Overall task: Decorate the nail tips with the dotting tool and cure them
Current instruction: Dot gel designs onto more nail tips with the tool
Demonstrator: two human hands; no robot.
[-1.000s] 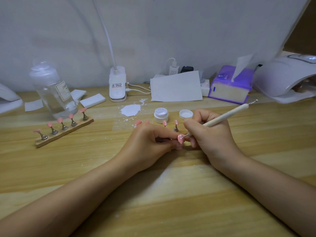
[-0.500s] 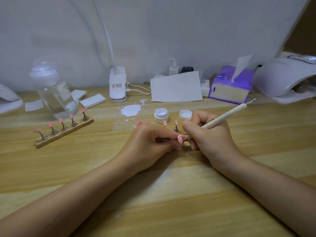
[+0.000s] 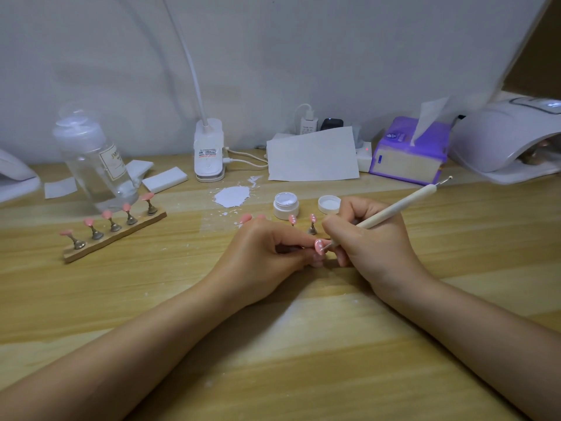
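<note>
My left hand (image 3: 261, 256) pinches a small stand with a pink nail tip (image 3: 319, 246) that bears white dots. My right hand (image 3: 373, 238) grips a cream dotting tool (image 3: 397, 206) like a pen, its lower point touching that tip. Two more dotted pink tips on stands (image 3: 312, 221) stand just behind my fingers. An open white pot of white gel (image 3: 285, 205) and its lid (image 3: 329, 204) sit behind them. A wooden holder (image 3: 115, 235) with several plain pink tips lies at the left. The white curing lamp (image 3: 510, 138) is at the far right.
A clear bottle (image 3: 94, 159) stands behind the wooden holder. A white paint smear (image 3: 232, 196), a lamp base (image 3: 209, 151), a sheet of paper (image 3: 312, 156) and a purple tissue pack (image 3: 406, 153) line the back of the wooden table (image 3: 273, 360).
The dotting tool's upper end has dipped slightly lower as my right hand shifts its point on the held nail tip. My left hand stays still.
</note>
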